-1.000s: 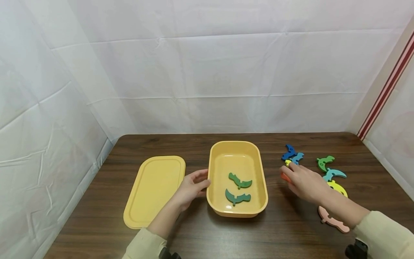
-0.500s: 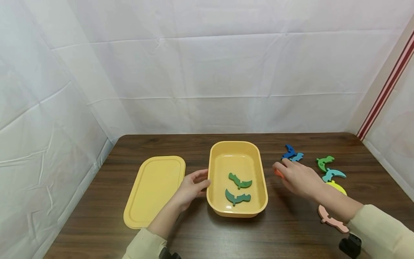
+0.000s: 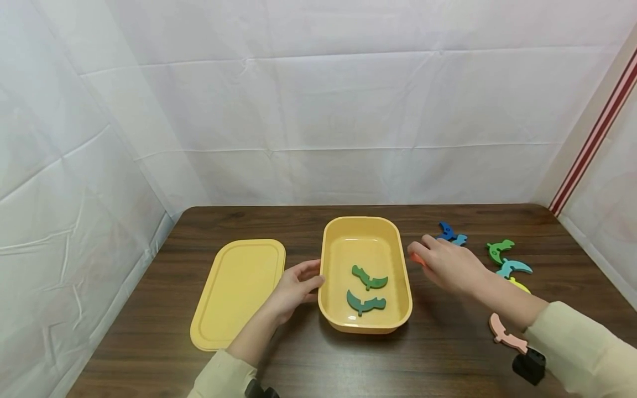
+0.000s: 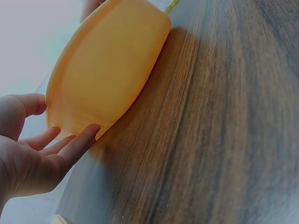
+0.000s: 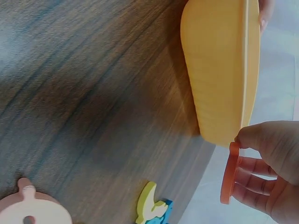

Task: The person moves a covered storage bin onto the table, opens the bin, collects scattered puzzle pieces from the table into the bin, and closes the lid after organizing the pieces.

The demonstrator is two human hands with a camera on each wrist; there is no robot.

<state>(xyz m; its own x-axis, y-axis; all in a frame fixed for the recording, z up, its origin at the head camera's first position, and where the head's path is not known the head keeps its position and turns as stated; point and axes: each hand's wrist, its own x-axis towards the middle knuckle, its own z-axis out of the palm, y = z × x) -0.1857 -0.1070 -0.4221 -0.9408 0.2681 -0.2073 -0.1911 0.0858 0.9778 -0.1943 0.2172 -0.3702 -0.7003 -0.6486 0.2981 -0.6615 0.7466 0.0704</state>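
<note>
A yellow plastic box (image 3: 362, 247) stands on the table, two flat green animal-shaped pieces lying inside: one green piece (image 3: 369, 277) and a darker green piece (image 3: 365, 303). My left hand (image 3: 294, 288) rests against the box's left side, thumb at the rim, fingers fairly straight along the outer wall in the left wrist view. Just off the right side of the box, my right hand (image 3: 450, 264) pinches an orange piece (image 5: 229, 173) between thumb and fingers, above the table. Its full outline is hidden; the right wrist view shows it edge-on.
A yellow lid (image 3: 239, 293) lies flat at the left. On the right are a dark blue piece (image 3: 446, 230), a light blue piece (image 3: 460, 239), a green piece (image 3: 499, 251), a turquoise piece (image 3: 514, 267), a yellow piece (image 3: 520, 285) and a pink piece (image 3: 505, 334).
My right hand has moved left toward the box with the orange piece, away from the blue pieces. The left hand and box have stayed put.
</note>
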